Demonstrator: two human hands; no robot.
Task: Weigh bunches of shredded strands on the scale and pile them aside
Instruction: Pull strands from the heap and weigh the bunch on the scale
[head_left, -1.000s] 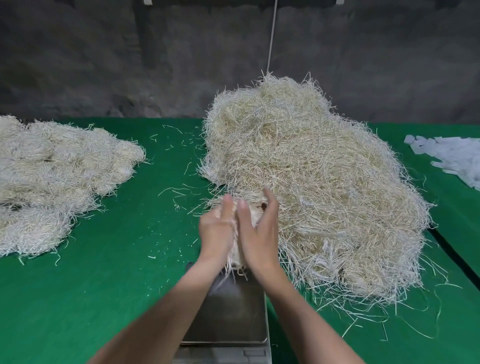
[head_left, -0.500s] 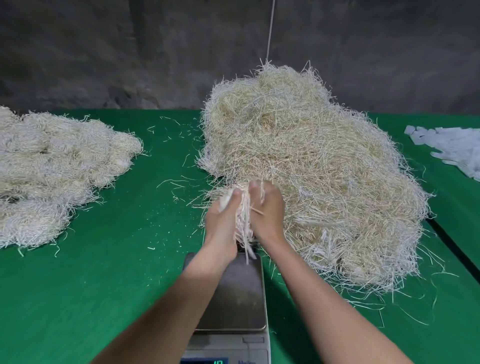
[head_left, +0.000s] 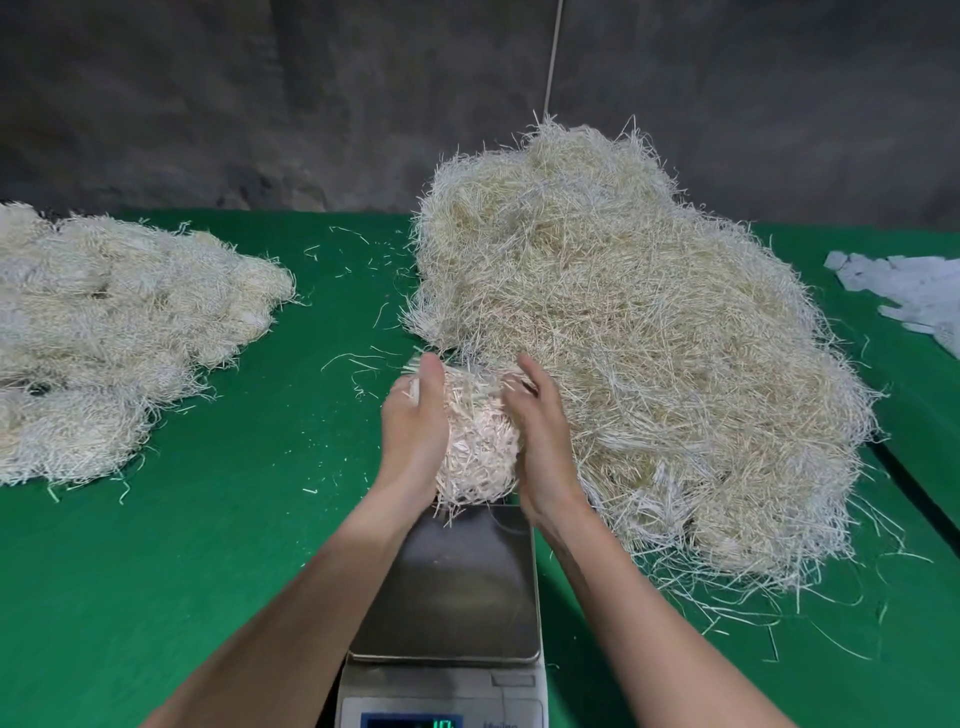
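Observation:
A bunch of pale shredded strands (head_left: 478, 441) is held between my two hands just above the far edge of the scale's steel pan (head_left: 457, 587). My left hand (head_left: 413, 431) cups its left side with the thumb up. My right hand (head_left: 540, 436) presses its right side, fingers nearly straight. The big heap of loose strands (head_left: 649, 332) rises right behind and to the right of the bunch. The scale's display (head_left: 415, 722) glows at the bottom edge. A pile of weighed bunches (head_left: 114, 332) lies at the left.
The green table cover (head_left: 234, 519) carries scattered stray strands between the piles. White paper strips (head_left: 914, 291) lie at the far right. A dark gap (head_left: 924, 493) runs along the right table edge. A grey wall stands behind.
The bunch between my hands has grown fuller and come toward me, from the heap's foot to above the pan's far edge. My hands have spread apart around it.

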